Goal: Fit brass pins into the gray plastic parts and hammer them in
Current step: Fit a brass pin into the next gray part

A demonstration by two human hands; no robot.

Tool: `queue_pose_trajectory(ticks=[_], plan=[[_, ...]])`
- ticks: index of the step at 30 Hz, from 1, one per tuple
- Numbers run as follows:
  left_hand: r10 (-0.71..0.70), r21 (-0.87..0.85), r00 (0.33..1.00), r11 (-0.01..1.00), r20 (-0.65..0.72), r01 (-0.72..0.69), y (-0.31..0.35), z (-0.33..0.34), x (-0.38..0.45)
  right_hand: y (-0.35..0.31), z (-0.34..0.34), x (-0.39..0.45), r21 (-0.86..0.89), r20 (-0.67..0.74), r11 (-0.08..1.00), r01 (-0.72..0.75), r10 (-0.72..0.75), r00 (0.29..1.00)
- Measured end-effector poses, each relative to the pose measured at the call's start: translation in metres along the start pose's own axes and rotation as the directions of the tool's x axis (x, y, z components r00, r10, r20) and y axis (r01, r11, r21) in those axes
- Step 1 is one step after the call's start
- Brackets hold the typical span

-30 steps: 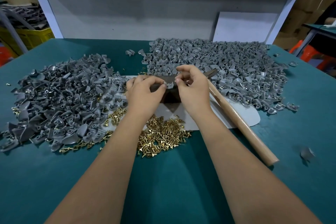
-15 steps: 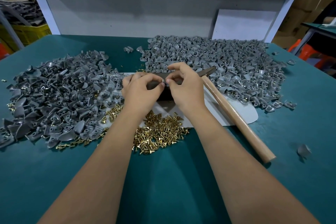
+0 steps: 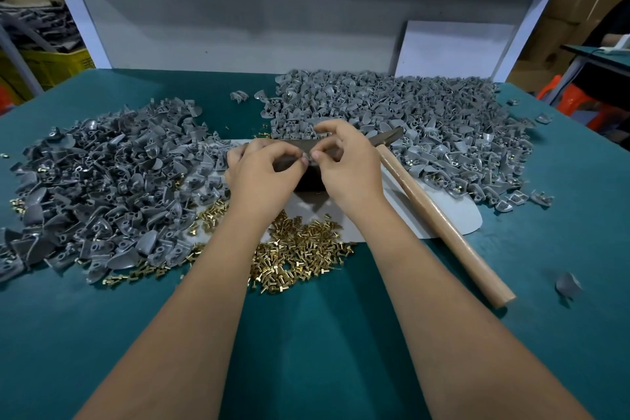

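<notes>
Green table (image 3: 306,351) edge-to-edge: part heaps (image 3: 102,187).

body: two bare forearms entered from the bottom edge of the frame | sleeves: none seen up to the frame edge | left hand (image 3: 260,174): no glove, ring or watch | right hand (image 3: 347,167): likewise bare | fingers (image 3: 315,156): nails short

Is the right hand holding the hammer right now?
No, the hammer lies on the table beside the right hand, whose fingertips meet the left hand at a small part.
</notes>
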State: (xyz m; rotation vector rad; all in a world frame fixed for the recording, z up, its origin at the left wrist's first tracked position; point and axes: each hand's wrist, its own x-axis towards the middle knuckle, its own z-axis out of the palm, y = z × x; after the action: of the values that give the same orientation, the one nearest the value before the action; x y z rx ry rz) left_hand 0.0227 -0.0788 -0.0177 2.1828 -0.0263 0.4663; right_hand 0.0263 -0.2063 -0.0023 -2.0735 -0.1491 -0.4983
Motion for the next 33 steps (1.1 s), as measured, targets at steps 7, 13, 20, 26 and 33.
queue_pose_trajectory(ticks=[7,13,20,26,33], plan=[[0.012,0.05,1.0,0.999,-0.015,-0.011,-0.001,0.002,0.0,-0.004,-0.001,0.006,-0.167,0.046,0.984,0.066,-0.059,0.997],[0.0,-0.012,1.0,1.0,0.008,0.0,-0.001,0.0,0.0,0.005,-0.004,0.001,-0.001,0.055,1.0,0.019,-0.019,0.998],[-0.002,-0.033,1.0,0.999,0.012,0.002,0.0,-0.001,-0.002,0.004,-0.007,0.0,0.109,0.01,0.989,-0.103,0.103,0.995],[-0.008,-0.029,1.0,1.0,0.015,0.008,0.0,-0.001,-0.001,0.002,-0.001,0.0,-0.041,0.004,0.998,-0.046,0.046,0.999],[-0.005,0.012,1.0,1.0,0.009,0.005,0.001,-0.001,-0.002,-0.001,0.002,-0.002,-0.163,-0.01,0.987,0.012,-0.013,1.0]])
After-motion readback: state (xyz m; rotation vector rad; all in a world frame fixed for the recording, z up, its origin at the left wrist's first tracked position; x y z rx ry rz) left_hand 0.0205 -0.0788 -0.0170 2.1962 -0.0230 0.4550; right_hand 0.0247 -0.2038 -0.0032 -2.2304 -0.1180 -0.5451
